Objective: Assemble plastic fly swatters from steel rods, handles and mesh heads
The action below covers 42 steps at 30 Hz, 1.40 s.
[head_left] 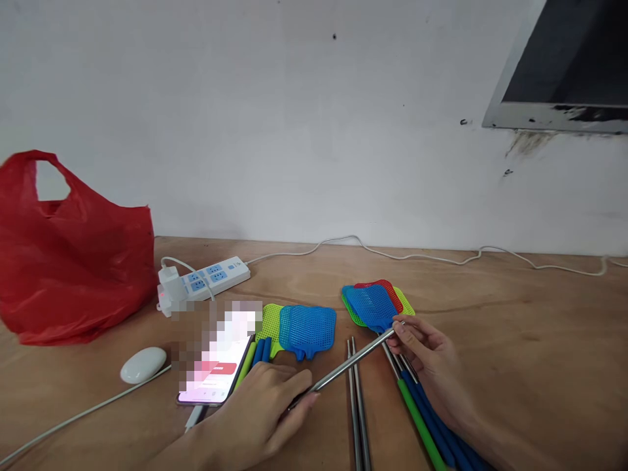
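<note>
A slim metal rod (350,360) slants up to the right between my two hands. My left hand (267,409) is closed around its lower end, and my right hand (426,356) pinches the upper tip. Two more metal rods (357,405) lie side by side on the table below it. Beyond my right hand is a stack of fly swatters with a blue head (370,306) on top; their green handle (422,425) and blue handles run under my right wrist. Loose blue swatter heads (314,327) and a yellow-green head (271,327) lie past my left hand, near blue and green handle tubes (248,363).
A lit phone (220,376), partly blurred out, lies left of my left hand. Behind it is a white power strip (230,273) with a plugged-in charger. A red plastic bag (78,261) stands at the left, near a white oval object (143,365). A white cable runs along the wall.
</note>
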Tool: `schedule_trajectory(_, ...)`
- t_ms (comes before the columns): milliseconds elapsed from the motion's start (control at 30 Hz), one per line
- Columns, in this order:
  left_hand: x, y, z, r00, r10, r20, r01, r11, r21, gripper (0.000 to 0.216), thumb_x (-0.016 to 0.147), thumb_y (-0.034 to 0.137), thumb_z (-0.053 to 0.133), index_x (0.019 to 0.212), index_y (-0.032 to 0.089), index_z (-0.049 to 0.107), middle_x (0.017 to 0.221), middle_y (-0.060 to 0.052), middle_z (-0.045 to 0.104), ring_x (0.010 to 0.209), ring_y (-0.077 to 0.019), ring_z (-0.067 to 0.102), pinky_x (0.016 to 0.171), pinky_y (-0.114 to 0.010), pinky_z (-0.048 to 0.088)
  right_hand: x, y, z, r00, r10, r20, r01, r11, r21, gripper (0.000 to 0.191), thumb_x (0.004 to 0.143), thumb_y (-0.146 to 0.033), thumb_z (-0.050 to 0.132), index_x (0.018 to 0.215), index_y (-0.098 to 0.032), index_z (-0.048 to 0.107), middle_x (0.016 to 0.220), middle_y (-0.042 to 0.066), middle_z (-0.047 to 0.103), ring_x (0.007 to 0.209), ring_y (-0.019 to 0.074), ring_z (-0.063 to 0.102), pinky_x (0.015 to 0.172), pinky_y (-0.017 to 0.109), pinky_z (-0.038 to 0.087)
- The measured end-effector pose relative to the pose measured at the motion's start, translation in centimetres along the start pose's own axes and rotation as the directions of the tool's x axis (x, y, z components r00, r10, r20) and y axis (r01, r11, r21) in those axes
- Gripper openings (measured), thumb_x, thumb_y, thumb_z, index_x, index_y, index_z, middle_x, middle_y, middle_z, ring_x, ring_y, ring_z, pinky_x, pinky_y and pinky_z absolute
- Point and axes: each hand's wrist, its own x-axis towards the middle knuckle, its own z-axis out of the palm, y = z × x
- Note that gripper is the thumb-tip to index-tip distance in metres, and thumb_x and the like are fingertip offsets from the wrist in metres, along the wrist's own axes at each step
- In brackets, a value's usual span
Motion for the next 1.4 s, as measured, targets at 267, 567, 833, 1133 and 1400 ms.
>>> schedule_trajectory(267,0.1,-0.5,0.2,0.993,-0.055,-0.107,0.057,0.998,0.021,0.021,0.103,0.026,0.037,0.083,0.023,0.043,0.074,0.000,0.058,0.061,-0.0191,0.055,0.056,-0.028,0.031,0.3,0.0,-0.6,0.997,0.078,0.003,-0.078,0.993,0.088,0.033,0.060,-0.041,0.093,0.079,-0.018,0.078,0.077,0.003,0.076,0.069,0.0135,0.069,0.064,0.019,0.061)
schedule_trajectory(567,0.0,-0.4,0.4,0.997,-0.067,-0.049,0.069,0.997,0.035,0.028,0.105,0.027,0.033,0.080,0.023,0.043,0.074,-0.002,0.060,0.062,-0.0198,0.058,0.057,-0.029,0.033,0.5,-0.6,-0.8,0.998,0.052,0.030,-0.052,0.999,0.000,0.035,0.055,-0.044,0.094,0.069,-0.017,0.076,0.058,-0.002,0.059,0.051,0.0087,0.051,0.045,0.017,0.048)
schedule_trajectory(833,-0.4,0.4,1.2,0.998,-0.041,-0.038,0.042,0.998,0.043,0.030,0.107,0.028,0.032,0.082,0.023,0.048,0.072,-0.001,0.065,0.061,-0.0201,0.062,0.062,-0.030,0.040,-0.7,-0.3,-0.3,0.983,0.085,0.165,-0.063,0.989,-0.130,0.039,0.060,-0.050,0.090,0.071,-0.016,0.075,0.060,0.000,0.064,0.054,0.0121,0.056,0.050,0.023,0.051)
schedule_trajectory(1133,-0.6,0.3,1.6,0.999,-0.024,-0.048,0.027,0.997,0.068,0.032,0.107,0.030,0.031,0.080,0.023,0.045,0.071,0.000,0.065,0.061,-0.0190,0.062,0.062,-0.028,0.041,-1.4,-0.6,-0.1,0.960,0.102,0.262,-0.046,0.976,-0.212,0.040,0.065,-0.054,0.086,0.070,-0.017,0.071,0.060,0.000,0.064,0.051,0.0122,0.059,0.050,0.025,0.053)
schedule_trajectory(1400,0.1,1.0,2.1,0.999,0.036,-0.022,-0.035,0.999,0.041,0.032,0.101,0.026,0.041,0.069,0.022,0.039,0.061,0.002,0.058,0.055,-0.0162,0.056,0.054,-0.029,0.030,-1.9,-1.0,0.7,0.946,0.051,0.319,0.006,0.984,-0.178,0.036,0.072,-0.052,0.082,0.081,-0.018,0.074,0.065,0.002,0.069,0.055,0.0134,0.062,0.050,0.024,0.054)
